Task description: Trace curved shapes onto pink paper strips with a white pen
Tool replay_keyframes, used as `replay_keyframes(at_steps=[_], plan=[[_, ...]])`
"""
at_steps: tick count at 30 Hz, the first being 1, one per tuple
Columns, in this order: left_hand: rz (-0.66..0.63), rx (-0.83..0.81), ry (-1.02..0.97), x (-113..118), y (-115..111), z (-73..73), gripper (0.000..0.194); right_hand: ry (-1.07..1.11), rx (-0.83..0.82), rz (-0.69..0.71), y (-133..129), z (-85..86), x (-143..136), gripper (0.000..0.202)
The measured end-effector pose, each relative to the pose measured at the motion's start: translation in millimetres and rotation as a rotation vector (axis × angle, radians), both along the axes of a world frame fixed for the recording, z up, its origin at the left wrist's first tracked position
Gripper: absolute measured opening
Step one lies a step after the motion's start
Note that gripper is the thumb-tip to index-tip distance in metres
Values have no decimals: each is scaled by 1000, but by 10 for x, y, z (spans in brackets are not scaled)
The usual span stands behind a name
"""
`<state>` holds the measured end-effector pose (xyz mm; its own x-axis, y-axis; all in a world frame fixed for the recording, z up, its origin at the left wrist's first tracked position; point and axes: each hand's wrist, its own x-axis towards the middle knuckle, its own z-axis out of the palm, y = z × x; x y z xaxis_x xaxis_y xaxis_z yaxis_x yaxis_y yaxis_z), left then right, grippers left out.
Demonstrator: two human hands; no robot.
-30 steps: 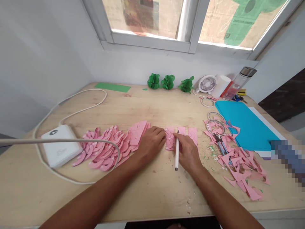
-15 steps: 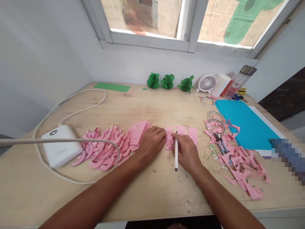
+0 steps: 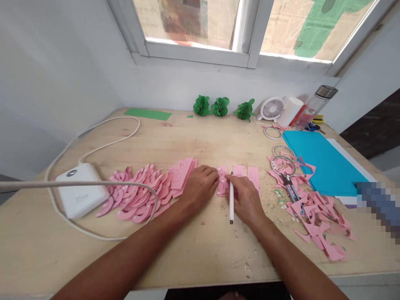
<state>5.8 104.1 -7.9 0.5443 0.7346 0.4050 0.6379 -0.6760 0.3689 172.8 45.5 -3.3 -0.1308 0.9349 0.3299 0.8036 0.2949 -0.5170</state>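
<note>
Both my hands meet over a small piece of pink paper (image 3: 222,188) with curved outlines, on the table in front of me. My left hand (image 3: 202,183) has its curled fingertips on the paper's left edge. My right hand (image 3: 245,193) holds a white marker pen (image 3: 231,204) with dark ends, lying along the fingers and pointing toward me; its fingertips touch the paper's right side. Two more pink paper pieces (image 3: 253,175) lie just beyond and beside the right hand. Left of my left hand is a heap of pink petal-shaped cutouts (image 3: 142,193). My fingertips are partly hidden.
At right lie pink scraps (image 3: 315,208), scissors (image 3: 291,189), tape rolls (image 3: 283,165) and blue sheets (image 3: 328,166). A white power bank (image 3: 81,193) and its cable (image 3: 93,183) are at left. Green paper ornaments (image 3: 220,107), a fan (image 3: 272,109) and a bottle (image 3: 315,107) stand along the back.
The view has shifted very slightly. Both hands, the marker pen and the pink paper stay in nearly the same place.
</note>
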Motion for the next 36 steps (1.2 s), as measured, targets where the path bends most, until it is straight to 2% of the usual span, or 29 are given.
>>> replay_keyframes(at_steps=[12,29,36], plan=[[32,1,11,14,-19,15,17,-6,-2,1,0,-15,3,36],[20,-11,3,7,-10,7,18,-11,7,5,1,-16,4,36],[12,-13,9,5,-6,5,17,-23,3,14,4,-14,14,42]])
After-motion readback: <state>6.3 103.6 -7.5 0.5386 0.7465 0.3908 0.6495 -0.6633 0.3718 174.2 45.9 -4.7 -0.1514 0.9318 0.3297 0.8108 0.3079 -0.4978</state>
